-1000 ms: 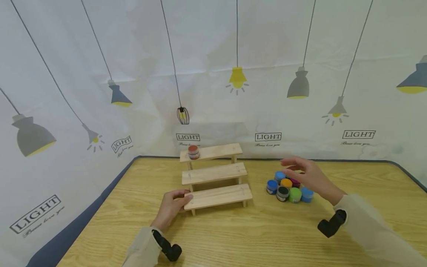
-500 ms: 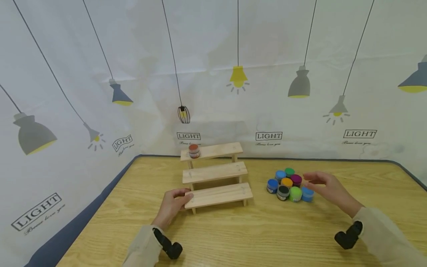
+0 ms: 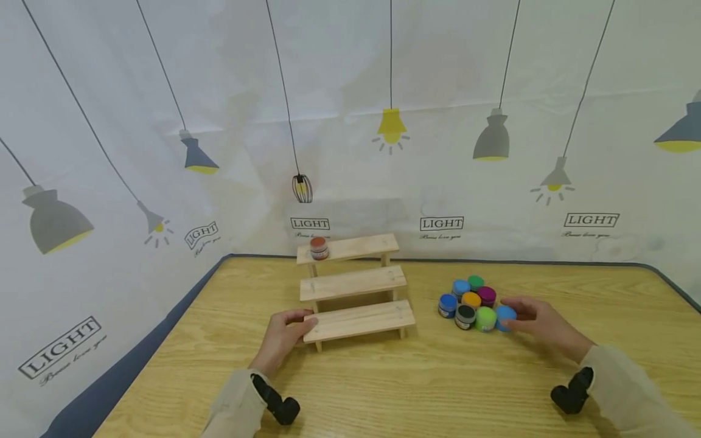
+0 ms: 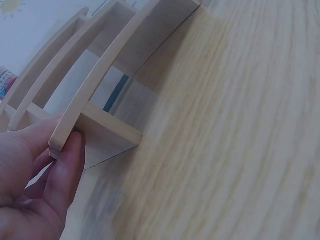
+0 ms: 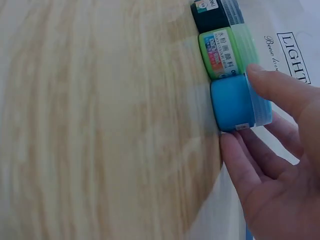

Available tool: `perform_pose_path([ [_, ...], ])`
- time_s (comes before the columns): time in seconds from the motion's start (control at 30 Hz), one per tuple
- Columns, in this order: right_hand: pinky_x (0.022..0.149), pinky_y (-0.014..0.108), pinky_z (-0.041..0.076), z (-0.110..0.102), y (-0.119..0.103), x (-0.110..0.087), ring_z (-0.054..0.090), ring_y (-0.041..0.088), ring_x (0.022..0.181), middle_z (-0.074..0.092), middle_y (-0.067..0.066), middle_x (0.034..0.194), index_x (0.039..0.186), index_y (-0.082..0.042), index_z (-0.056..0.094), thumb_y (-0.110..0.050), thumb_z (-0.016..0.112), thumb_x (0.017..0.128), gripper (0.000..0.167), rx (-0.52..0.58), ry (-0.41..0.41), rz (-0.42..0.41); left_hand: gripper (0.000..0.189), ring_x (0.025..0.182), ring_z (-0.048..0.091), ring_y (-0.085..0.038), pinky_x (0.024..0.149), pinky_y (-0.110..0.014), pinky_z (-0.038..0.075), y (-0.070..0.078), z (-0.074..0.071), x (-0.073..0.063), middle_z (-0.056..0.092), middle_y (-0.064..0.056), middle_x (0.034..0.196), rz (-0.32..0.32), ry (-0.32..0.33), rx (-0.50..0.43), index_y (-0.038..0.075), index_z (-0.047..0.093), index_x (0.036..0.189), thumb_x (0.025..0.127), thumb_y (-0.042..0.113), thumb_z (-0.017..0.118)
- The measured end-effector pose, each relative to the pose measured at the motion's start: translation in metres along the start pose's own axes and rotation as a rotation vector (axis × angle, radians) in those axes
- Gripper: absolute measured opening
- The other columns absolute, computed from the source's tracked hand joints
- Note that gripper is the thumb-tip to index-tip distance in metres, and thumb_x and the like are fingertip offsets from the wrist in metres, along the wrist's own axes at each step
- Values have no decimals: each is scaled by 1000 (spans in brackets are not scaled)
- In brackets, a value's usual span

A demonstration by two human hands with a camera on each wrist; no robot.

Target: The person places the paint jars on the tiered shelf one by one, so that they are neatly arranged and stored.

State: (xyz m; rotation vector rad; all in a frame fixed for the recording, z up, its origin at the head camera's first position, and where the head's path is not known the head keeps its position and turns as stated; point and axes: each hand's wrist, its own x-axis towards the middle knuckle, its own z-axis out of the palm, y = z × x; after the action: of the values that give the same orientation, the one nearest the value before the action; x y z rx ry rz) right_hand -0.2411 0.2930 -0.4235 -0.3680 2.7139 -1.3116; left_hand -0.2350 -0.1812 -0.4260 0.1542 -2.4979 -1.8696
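Observation:
A three-step wooden display stand (image 3: pixel 358 321) is on the table, its lowest step nearest me. My left hand (image 3: pixel 282 340) pinches the left end of that lowest step, thumb on one face and fingers on the other, as the left wrist view shows. To the right, my right hand (image 3: pixel 547 328) is around a light blue paint jar (image 5: pixel 232 102), with the thumb at its lid and fingers along the opposite side. This jar stands at the right front of a cluster, beside a light green paint jar (image 5: pixel 220 52) and a black-lidded one (image 3: pixel 465 314).
Other paint jars in the cluster have blue, orange, purple and green lids, such as the orange one (image 3: pixel 471 299). A red-lidded jar (image 3: pixel 319 248) sits on the top step's left end. Behind the wooden table (image 3: pixel 416 383) hangs a lamp-printed curtain (image 3: pixel 350 164).
My right hand has come from above the back of the cluster, rightward and down, to the light blue jar. The left hand stays on the stand's lowest step.

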Motion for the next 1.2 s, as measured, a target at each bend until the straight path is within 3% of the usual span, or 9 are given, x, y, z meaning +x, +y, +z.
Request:
perform_pose_path([
  [0.27,79,37,44,1,-2,-1,48,34,104,46,26,119,124,9,42,-26,61,84,56,10,-38,10,28,63,50,-11,54,-25,43,0,0,0,58,-10,92,2,-3,-3,0,65,103,80,16,66],
  [0.57,77,34,43,0,-1,3,49,25,98,50,20,115,124,7,44,-27,62,83,56,21,-97,50,28,62,50,-11,54,-25,43,1,-1,-1,57,-10,92,2,-6,-4,0,64,103,81,16,66],
  [0.97,77,34,43,0,1,2,49,22,98,50,18,115,124,5,44,-30,61,84,56,20,-81,65,28,63,51,-11,54,-25,44,1,0,-1,57,-9,91,-10,-8,-1,0,64,104,81,16,66],
  [1.2,79,39,44,-1,-1,0,50,29,99,51,21,115,124,7,45,-33,62,83,60,-18,-53,82,30,64,52,-10,54,-26,44,2,1,-1,58,-9,90,-14,-7,11,0,64,104,81,18,66],
])
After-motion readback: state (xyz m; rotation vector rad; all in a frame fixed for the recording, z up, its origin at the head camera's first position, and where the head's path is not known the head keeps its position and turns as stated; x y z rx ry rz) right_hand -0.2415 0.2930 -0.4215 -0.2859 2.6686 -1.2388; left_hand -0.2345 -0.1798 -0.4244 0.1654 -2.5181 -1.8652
